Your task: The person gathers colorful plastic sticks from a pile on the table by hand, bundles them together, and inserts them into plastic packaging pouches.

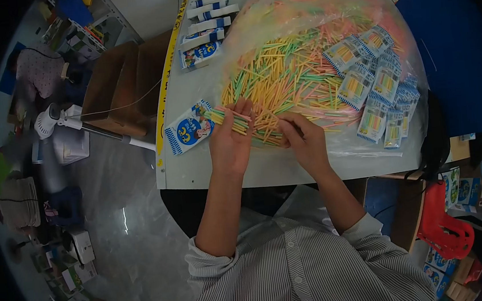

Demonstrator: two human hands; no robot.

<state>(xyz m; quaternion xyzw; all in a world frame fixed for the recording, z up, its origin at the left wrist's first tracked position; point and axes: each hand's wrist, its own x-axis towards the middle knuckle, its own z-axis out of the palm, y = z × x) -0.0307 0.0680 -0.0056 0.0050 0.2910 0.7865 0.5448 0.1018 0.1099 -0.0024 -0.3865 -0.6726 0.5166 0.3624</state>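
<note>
A bundle of thin pastel sticks (228, 120) lies across the fingers of my left hand (233, 142), which are curled round it. My right hand (305, 139) is pinched at the near edge of a big heap of yellow, green and pink sticks (280, 72); what its fingertips hold is too small to make out. The heap rests in a large clear plastic bag (231, 42). Left of my left hand, a blue and white packet (189, 129) lies flat on the table. Several small filled packets (370, 85) are piled on the heap's right side.
More blue and white packets (200, 52), with folded strips above them, lie at the table's back left. Brown boxes (110, 87) and a white fan (49, 120) stand left of the table (177, 176). A red plastic chair (443, 224) is at the right.
</note>
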